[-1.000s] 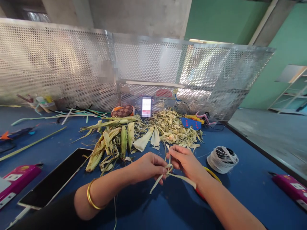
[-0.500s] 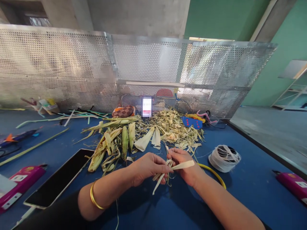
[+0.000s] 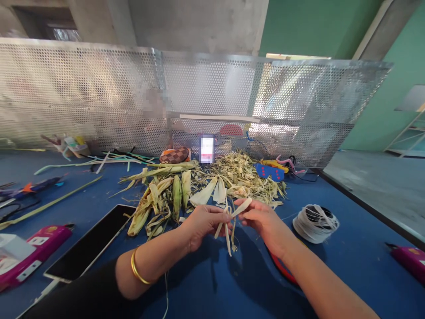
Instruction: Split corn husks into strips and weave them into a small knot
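My left hand [image 3: 207, 223] is closed in a pinch on a small knotted bundle of pale corn husk strips [image 3: 228, 235]. Several ends dangle below the fingers, and one broader end points up to the right. At that broader end, my right hand [image 3: 260, 217] has its thumb and fingertips about the strip; the exact contact is partly hidden. Just beyond the hands lie two flat, fan-shaped husk pieces [image 3: 203, 193]. A red curved handle [image 3: 285, 270] shows partly under my right forearm.
Whole husks [image 3: 149, 204] and a heap of shredded husk [image 3: 245, 173] lie behind. A white string spool [image 3: 315, 223] stands right. Left are a black-screened phone [image 3: 91, 243] and a magenta power strip [image 3: 43, 243]. Perforated metal panels [image 3: 206, 88] close off the back.
My right hand has moved slightly up and away from the left, and the broad strip end now tilts upward. The red handle has come into view beneath the right forearm.
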The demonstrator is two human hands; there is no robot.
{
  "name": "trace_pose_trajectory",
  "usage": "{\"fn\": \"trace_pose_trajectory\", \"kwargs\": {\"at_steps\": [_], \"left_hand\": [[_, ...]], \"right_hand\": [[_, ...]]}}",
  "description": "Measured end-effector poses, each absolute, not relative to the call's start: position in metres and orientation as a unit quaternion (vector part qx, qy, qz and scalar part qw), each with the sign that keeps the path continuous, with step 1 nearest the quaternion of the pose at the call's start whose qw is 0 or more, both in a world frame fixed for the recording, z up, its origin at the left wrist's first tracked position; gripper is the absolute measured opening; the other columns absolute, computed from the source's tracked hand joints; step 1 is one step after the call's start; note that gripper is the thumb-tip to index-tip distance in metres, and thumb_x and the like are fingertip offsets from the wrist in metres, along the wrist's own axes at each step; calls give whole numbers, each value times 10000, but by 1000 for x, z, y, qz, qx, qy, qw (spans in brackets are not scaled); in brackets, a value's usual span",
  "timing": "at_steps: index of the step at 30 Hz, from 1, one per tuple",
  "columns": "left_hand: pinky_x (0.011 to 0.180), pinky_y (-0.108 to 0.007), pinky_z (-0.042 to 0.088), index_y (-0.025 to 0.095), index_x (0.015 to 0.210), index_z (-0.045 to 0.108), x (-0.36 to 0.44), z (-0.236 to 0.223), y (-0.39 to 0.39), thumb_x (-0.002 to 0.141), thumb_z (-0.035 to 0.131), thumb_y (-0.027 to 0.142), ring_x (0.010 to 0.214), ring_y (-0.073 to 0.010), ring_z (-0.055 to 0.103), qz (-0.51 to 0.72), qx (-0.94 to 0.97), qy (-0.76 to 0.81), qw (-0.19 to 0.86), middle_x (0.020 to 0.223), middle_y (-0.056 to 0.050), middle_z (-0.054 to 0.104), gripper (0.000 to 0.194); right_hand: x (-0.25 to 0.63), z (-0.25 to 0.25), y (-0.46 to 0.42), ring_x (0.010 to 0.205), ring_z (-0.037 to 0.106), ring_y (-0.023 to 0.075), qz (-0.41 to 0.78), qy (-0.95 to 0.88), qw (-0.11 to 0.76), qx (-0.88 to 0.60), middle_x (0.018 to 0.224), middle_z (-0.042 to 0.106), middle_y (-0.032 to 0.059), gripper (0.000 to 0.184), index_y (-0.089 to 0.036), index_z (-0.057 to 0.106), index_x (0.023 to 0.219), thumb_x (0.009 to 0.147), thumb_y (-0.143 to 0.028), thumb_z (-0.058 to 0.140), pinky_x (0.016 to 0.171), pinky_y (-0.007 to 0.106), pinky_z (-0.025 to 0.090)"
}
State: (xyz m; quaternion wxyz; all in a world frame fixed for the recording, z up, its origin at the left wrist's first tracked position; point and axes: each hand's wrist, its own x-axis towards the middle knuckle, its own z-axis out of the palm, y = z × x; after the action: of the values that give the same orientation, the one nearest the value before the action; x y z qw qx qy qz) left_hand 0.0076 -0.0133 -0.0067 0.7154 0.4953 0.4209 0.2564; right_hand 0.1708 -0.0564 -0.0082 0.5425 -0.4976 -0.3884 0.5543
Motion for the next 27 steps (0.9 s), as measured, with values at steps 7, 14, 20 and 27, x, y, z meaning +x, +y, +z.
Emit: {"fn": "trace_pose_trajectory", "kwargs": {"at_steps": [7,14,20,27], "left_hand": [[607,-265,469,126,629,687,8,-10,-13,547,752,308,527,-111,572,224,525,423,703,630,-37,674,209],[574,-258,447,108,602,663,8,-8,-13,490,783,314,536,-125,577,257,463,432,730,598,-42,654,264],[469,-204,329,122,505,599,11,-11,-14,516,764,270,440,-61,430,300,452,441,715,446,40,501,222],[513,-213,383,121,551,644,11,-10,-14,534,779,280,479,-69,459,300,467,447,702,484,31,536,209]], "right_hand": [[177,-27,-48,567,577,156,423,-496,481,-587,595,596,-10,203,-178,634,716,709,-380,653,624,297,437],[168,-20,-64,822,578,204,-112,-741,457,-480,862,637,75,159,-199,652,936,845,-202,522,764,350,418],[149,-14,-76,697,518,182,-285,-881,182,-330,730,584,53,257,-143,635,921,890,-90,386,740,363,361],[144,-25,-76,618,499,180,-360,-849,181,-341,719,600,79,297,-97,640,917,896,-52,347,645,359,338]]}}
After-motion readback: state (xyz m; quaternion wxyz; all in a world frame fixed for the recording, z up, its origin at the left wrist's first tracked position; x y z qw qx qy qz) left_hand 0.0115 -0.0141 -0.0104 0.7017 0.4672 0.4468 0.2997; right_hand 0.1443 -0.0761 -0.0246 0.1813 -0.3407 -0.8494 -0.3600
